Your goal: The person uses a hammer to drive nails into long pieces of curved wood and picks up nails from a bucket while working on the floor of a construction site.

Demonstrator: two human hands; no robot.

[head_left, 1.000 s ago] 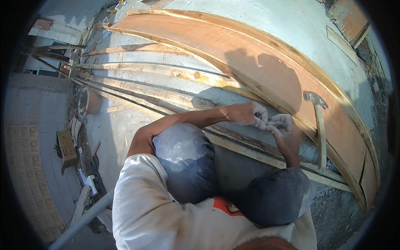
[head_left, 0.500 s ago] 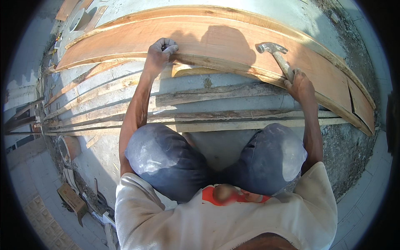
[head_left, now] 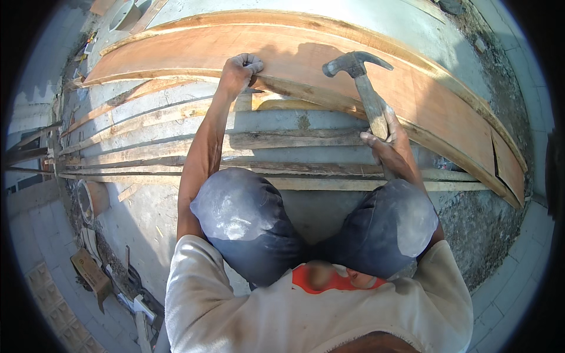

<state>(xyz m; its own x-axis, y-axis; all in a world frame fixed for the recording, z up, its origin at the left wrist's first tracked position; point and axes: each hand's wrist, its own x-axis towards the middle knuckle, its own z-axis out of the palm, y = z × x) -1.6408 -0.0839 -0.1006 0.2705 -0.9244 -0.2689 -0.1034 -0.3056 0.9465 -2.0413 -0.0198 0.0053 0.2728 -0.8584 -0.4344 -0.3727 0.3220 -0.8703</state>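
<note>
While the left hand (head_left: 238,69) pinches a small nail, hardly visible, at the plywood sheet's (head_left: 329,59) near edge, the right hand (head_left: 391,141), fingers wrapped around the raised hammer (head_left: 362,82), seems ready to strike it carefully.

The person wears a dusty off-white short-sleeved shirt (head_left: 306,306) and dark blue-grey trousers (head_left: 247,217), chalked pale with dust over both knees. Both forearms are bare. Something orange-red, perhaps footwear (head_left: 329,277), shows beneath the knees.

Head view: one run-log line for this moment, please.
left hand: fist on plywood sheet edge | right hand: grip on claw hammer, head raised | posture: squatting over wooden slats
</note>
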